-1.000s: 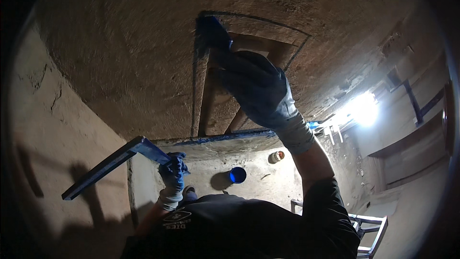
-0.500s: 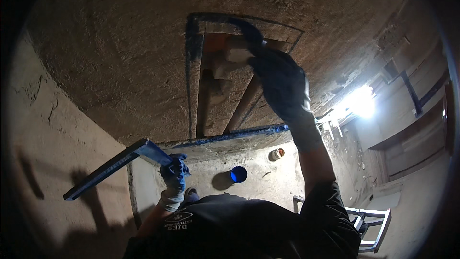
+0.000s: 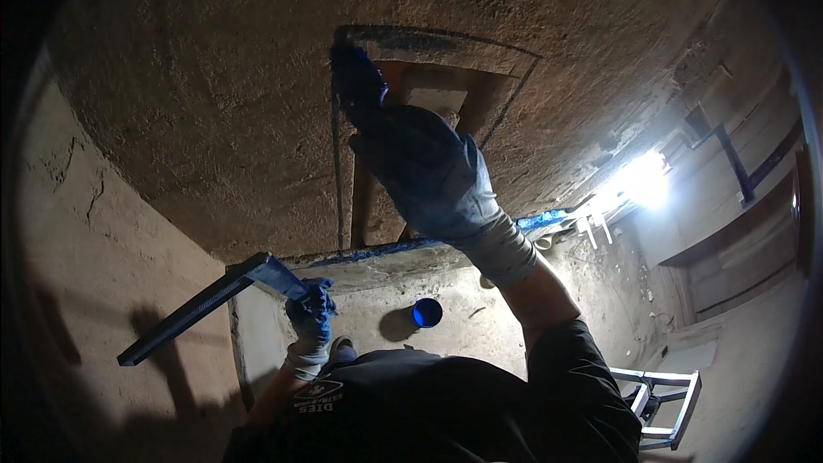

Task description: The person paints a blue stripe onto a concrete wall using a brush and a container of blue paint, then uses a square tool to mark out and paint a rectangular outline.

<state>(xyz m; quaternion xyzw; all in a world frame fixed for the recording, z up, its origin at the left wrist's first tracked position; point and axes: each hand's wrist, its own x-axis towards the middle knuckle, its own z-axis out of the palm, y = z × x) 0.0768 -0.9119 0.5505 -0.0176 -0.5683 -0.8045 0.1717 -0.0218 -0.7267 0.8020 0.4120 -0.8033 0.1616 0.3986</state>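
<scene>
My right hand (image 3: 429, 170), in a blue-stained work glove, is raised to the rough wall (image 3: 231, 120). It is closed around a paintbrush (image 3: 358, 79), whose handle is hidden in the glove. The blue-dark bristles touch the wall at the upper left corner of a dark painted outline (image 3: 467, 36). That outline runs around a recess (image 3: 446, 90) with pipe-like shapes inside, partly covered by my hand. Lower down on the left, my left hand (image 3: 310, 313), in a similar glove, grips one end of a blue L-shaped square (image 3: 201, 304), held away from the wall.
A blue bucket (image 3: 427, 313) stands on the floor below. A bright work lamp (image 3: 643, 182) shines at the right. A metal frame, perhaps a step ladder (image 3: 681, 407), stands at lower right. A blue strip (image 3: 386, 250) runs along the wall's lower edge.
My right hand and the paintbrush have moved left, from the outline's top edge to its upper left corner and side. My left hand and the square have barely shifted.
</scene>
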